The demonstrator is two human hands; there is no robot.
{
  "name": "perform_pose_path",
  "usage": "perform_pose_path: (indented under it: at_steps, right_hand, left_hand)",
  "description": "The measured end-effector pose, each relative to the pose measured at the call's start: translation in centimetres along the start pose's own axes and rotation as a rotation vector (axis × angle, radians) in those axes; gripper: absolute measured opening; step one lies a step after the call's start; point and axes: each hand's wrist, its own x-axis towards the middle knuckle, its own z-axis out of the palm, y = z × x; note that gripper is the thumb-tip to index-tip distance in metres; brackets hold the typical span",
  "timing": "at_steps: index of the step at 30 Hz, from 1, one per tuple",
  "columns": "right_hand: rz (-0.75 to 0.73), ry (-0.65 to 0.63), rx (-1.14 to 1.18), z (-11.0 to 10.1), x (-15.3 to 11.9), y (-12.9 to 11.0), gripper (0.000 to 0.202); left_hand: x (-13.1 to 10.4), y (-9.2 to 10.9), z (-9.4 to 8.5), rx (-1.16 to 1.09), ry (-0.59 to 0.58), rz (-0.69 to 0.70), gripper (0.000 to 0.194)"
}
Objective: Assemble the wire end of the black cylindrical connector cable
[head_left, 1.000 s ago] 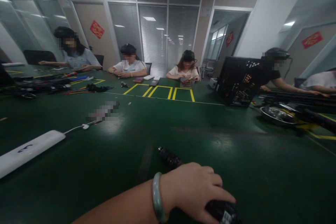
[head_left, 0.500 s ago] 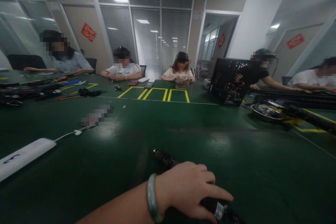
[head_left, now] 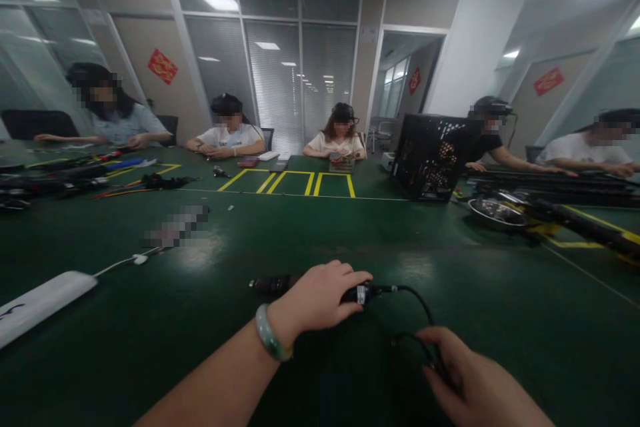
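The electric screwdriver [head_left: 273,285] is all black before me, with a white label [head_left: 361,294] and a black cord [head_left: 417,295]. The desk [head_left: 320,230] under it is deep green. Just beside it I see a bangle [head_left: 267,331] in mottled pale green; to its left, a white oblong case [head_left: 55,300]; beyond it, yellow tape outlines [head_left: 299,173] and red, gold-patterned wall squares [head_left: 163,67].

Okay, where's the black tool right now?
In the head view, the black tool is low in the middle, in the left hand, with a black cable running from its right end to the right hand.
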Motion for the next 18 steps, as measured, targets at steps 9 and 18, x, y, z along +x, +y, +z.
perform_pose_path:
  at_steps: [9,18]
  right_hand:
    - [-0.18,0.021,-0.131,-1.9,8.4,-5.9,0.024]
    - [-0.288,-0.286,0.251,-2.1,13.8,-5.0,0.021]
  left_hand:
    - [-0.1,-3.8,-0.1,0.057,0.002,-0.124,0.05]
    - [0.5,-2.4,1.1,0.073,0.108,-0.117,0.045]
